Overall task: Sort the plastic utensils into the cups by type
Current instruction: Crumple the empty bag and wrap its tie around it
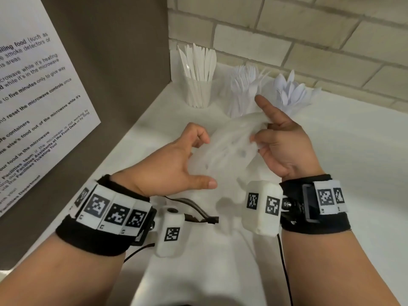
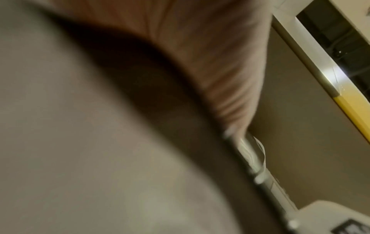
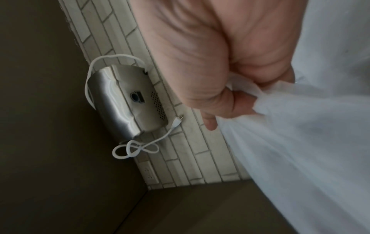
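Three clear cups stand in a row at the back of the white counter: knives (image 1: 198, 91) on the left, forks (image 1: 240, 100) in the middle, spoons (image 1: 289, 96) on the right. In front of them a filmy clear plastic bag (image 1: 229, 149) hangs between my hands, with faint utensil shapes inside it. My right hand (image 1: 260, 140) pinches the bag's upper edge, its index finger pointing up. The right wrist view shows the same bunched bag (image 3: 300, 142) in that pinch. My left hand (image 1: 205, 162) is cupped beside the bag's left side, thumb out and fingers curled, gripping nothing that I can see.
A brown side panel with a printed notice (image 1: 33, 107) closes the left side. A pale brick wall (image 1: 309, 29) runs behind the cups. The counter (image 1: 342, 162) stretches off to the right. A metal device with a white cable (image 3: 128, 101) shows in the right wrist view.
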The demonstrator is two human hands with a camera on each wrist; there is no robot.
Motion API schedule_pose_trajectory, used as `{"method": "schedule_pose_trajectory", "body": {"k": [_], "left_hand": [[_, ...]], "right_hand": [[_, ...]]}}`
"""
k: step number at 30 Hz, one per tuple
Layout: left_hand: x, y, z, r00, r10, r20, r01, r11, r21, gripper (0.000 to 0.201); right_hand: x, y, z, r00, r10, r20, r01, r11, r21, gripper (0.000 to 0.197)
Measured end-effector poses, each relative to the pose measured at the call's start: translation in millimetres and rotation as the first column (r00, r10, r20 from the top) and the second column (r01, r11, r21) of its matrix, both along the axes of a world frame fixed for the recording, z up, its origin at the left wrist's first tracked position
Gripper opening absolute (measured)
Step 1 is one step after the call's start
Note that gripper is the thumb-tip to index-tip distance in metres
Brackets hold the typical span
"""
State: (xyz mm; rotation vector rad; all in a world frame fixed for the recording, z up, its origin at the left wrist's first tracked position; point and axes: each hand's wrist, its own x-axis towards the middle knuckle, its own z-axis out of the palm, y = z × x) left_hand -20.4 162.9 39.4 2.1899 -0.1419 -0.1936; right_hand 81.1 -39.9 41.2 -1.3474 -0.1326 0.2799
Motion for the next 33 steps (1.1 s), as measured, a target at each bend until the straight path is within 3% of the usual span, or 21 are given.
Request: {"method": "schedule_pose_trajectory", "body": {"k": [2, 4, 7, 9, 11, 12, 14, 15, 16, 17, 20, 22, 24, 25, 27, 28, 30, 33], "left_hand": [[2, -2, -4, 0.999, -0.015, -0.043, 0.015, 1.000, 0.002, 0.080], [1, -1, -4, 0.999, -0.002, -0.044, 0.002, 1.000, -0.003, 0.079], [4, 3, -1, 0.998, 0.035, -0.059, -0.039, 0.997, -0.067, 0.044], [4, 6, 0, 0.995, 0.075, -0.064, -0.085, 0.981, -0.174, 0.031], [6, 6, -1, 0.987, 0.159, -0.015, -0.158, 0.960, -0.233, 0.025], [6, 6, -1, 0.980, 0.197, 0.015, -0.188, 0.950, -0.251, 0.023], [7, 3, -1, 0.968, 0.241, 0.065, -0.212, 0.931, -0.296, 0.023], [7, 0, 0, 0.966, 0.241, 0.090, -0.201, 0.926, -0.321, 0.024], [6, -2, 0, 0.967, 0.229, 0.112, -0.177, 0.919, -0.352, 0.025], [6, -3, 0, 0.968, 0.214, 0.128, -0.151, 0.912, -0.381, 0.026], [7, -4, -2, 0.951, 0.228, 0.207, -0.133, 0.911, -0.391, 0.027], [8, 1, -2, 0.900, 0.315, 0.302, -0.252, 0.940, -0.230, 0.038], [8, 8, 1, 0.855, 0.385, 0.348, -0.413, 0.911, 0.007, 0.070], [6, 10, 5, 0.863, 0.382, 0.332, -0.427, 0.901, 0.074, 0.084], [3, 12, 11, 0.937, 0.284, 0.203, -0.305, 0.949, 0.082, 0.098], [1, 10, 13, 0.970, 0.214, 0.114, -0.220, 0.974, 0.050, 0.097], [1, 7, 9, 0.993, 0.116, 0.018, -0.115, 0.992, -0.048, 0.074], [8, 3, -5, 0.954, 0.228, 0.193, -0.208, 0.971, -0.122, 0.024]], "right_hand": [[-1, 1, 6, 1.000, 0.000, 0.030, -0.001, 1.000, 0.021, 0.066], [-3, 1, 11, 0.999, -0.006, 0.035, 0.004, 0.998, 0.057, 0.054], [-2, -1, 7, 0.998, -0.037, 0.049, 0.037, 0.999, 0.011, 0.047], [-2, -1, -1, 0.988, -0.019, 0.154, 0.051, 0.977, -0.208, 0.038], [-8, 2, 1, 0.948, 0.075, 0.310, 0.122, 0.811, -0.572, 0.016], [-13, 4, 3, 0.922, 0.166, 0.349, 0.150, 0.678, -0.720, 0.023], [-22, 9, 4, 0.853, 0.402, 0.333, 0.124, 0.465, -0.877, 0.069], [-27, 13, 6, 0.823, 0.481, 0.302, 0.083, 0.425, -0.901, 0.085], [-31, 17, 6, 0.809, 0.525, 0.263, 0.008, 0.438, -0.899, 0.088], [-34, 20, 7, 0.815, 0.529, 0.235, -0.076, 0.500, -0.863, 0.077], [-36, 22, 2, 0.879, 0.441, 0.181, -0.185, 0.667, -0.722, 0.028], [-33, 18, -1, 0.904, 0.394, 0.167, -0.173, 0.694, -0.699, 0.015], [-28, 14, -3, 0.923, 0.344, 0.174, -0.131, 0.705, -0.697, 0.012], [-26, 13, -4, 0.929, 0.319, 0.186, -0.102, 0.705, -0.701, 0.012], [-25, 15, -4, 0.926, 0.298, 0.230, -0.056, 0.713, -0.699, 0.008], [-26, 18, -4, 0.914, 0.312, 0.260, -0.047, 0.717, -0.696, 0.008], [-30, 24, -2, 0.893, 0.325, 0.312, -0.025, 0.726, -0.687, 0.029], [-36, 32, 3, 0.920, 0.282, 0.271, -0.050, 0.771, -0.635, 0.037]]}}
